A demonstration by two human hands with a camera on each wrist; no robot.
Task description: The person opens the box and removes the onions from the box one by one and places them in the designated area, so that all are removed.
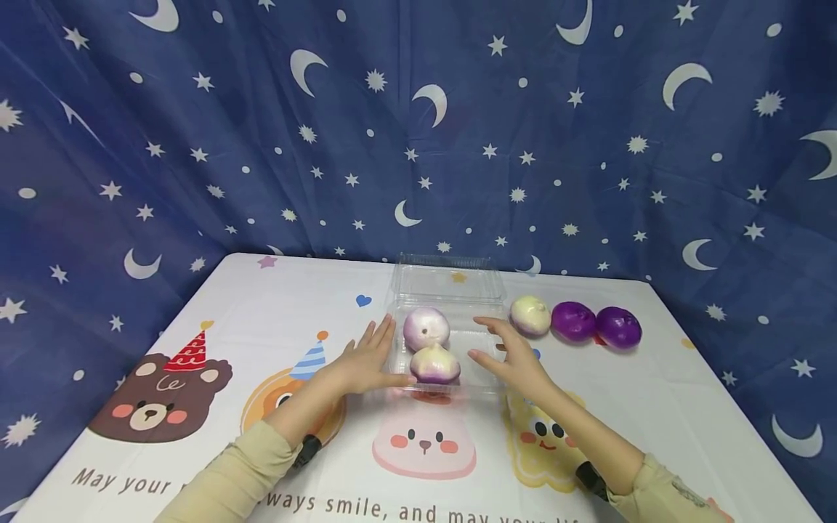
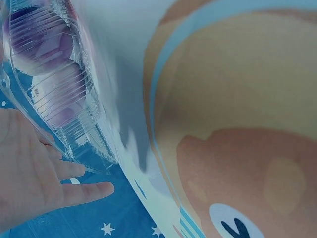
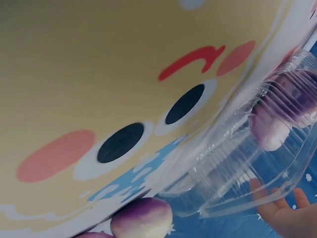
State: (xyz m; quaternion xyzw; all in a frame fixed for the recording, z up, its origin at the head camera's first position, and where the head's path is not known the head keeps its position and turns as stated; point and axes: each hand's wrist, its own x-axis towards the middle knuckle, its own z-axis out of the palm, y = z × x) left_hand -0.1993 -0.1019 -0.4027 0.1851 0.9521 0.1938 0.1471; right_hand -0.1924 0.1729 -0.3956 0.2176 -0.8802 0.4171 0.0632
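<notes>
Plastic container (image 1: pixel 466 323), partly behind left hand (image 1: pixel 366 367)

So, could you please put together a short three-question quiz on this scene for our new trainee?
1. How many onions sit inside the clear box?
2. True or false: the clear box is shut.
3. What colour is the outside onion nearest the clear box?
A) All purple
B) Mostly pale
C) Green

Key:
1. Two.
2. False: its lid lies open at the far side.
3. B.
</notes>
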